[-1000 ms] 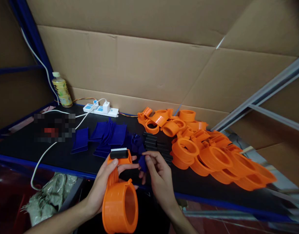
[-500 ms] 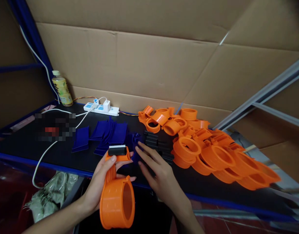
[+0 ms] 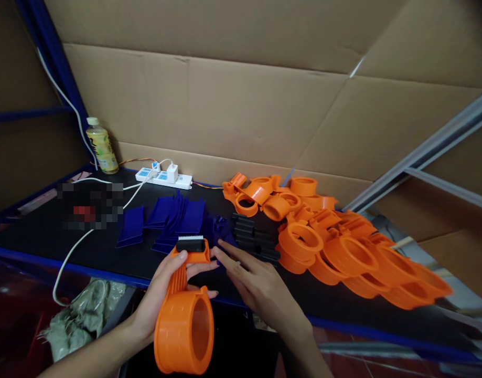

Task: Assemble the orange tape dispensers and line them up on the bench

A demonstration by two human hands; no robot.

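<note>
My left hand (image 3: 162, 296) grips an orange tape dispenser (image 3: 185, 315) by its ribbed handle, ring end toward me, its black toothed blade piece (image 3: 190, 244) at the far end. My right hand (image 3: 256, 286) lies beside it with fingers stretched out and nothing in them, fingertips reaching toward small dark blue pieces (image 3: 219, 228) and a stack of black parts (image 3: 252, 239) on the black table (image 3: 87, 247).
A big pile of orange dispenser bodies (image 3: 335, 241) covers the table's right side. Flat blue plates (image 3: 170, 215) lie left of centre. At the back left are a white power strip (image 3: 164, 177) with cables and a drink bottle (image 3: 102, 146). Cardboard walls stand behind.
My right hand, which was pinching a small blue piece a second ago, has opened and stretched forward to the parts on the table. The dispenser in my left hand shifted slightly lower and left.
</note>
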